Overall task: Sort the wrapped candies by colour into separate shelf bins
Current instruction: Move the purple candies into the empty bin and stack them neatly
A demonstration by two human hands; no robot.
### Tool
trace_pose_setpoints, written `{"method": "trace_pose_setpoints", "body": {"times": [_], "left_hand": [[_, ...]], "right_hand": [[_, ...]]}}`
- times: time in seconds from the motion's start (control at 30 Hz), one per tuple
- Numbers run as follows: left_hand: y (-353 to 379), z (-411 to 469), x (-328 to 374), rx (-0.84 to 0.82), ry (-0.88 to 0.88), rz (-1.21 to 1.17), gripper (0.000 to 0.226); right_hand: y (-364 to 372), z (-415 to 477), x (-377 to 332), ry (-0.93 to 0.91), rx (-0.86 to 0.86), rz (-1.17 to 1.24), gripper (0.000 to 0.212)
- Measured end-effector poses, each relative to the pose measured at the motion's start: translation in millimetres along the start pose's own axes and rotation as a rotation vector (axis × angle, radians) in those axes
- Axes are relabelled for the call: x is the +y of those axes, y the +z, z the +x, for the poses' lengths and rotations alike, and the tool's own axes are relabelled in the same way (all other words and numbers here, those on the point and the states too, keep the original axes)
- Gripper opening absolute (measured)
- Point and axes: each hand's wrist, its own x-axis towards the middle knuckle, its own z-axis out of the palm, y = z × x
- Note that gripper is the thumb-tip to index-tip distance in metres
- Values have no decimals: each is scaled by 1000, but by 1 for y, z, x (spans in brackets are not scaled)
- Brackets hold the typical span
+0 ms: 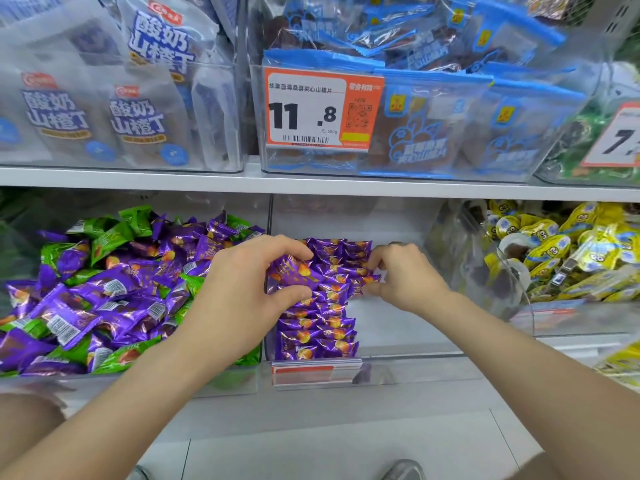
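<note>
Forearms [194, 382] reach the middle bin [398, 355]: left hand [249, 285] pinches a purple candy [294, 273], right hand [405, 275] pinches the row [318, 327] inside it (keep wrappers aligned, labels up).

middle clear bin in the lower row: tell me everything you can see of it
The middle bin is clear, glossy plastic, upright in the lower row between a mixed purple-and-green bin and a yellow-candy bin. A red-and-white label strip sits at the left of its front lip. Only purple candies lie inside, in neat rows at its left; its right floor is bare. The left hand holds one candy in its grip; the right hand pinches the rows' right edge.
</note>
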Motion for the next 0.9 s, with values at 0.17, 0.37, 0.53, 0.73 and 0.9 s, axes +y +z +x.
{"method": "trace_pose_setpoints", "body": {"times": [0.17,0.37,0.53,0.73,0.9], "left_hand": [[-1,0,5,4,44,-46,48],[5,1,16,14,170,-109,51],[15,-6,2,-38,178,110,62],[23,-6,-15,28,58,287,32],[24,-5,-14,-5,66,321,23]], "right_hand": [[-37,-23,-29,-48,162,373,22],[-68,-68,-75,-208,-282,1017,19],[-60,-54,-49,-85,-48,796,17],[-35,-32,5,-98,-14,165,19],[-12,-25,6,-157,-127,68,26]]}}
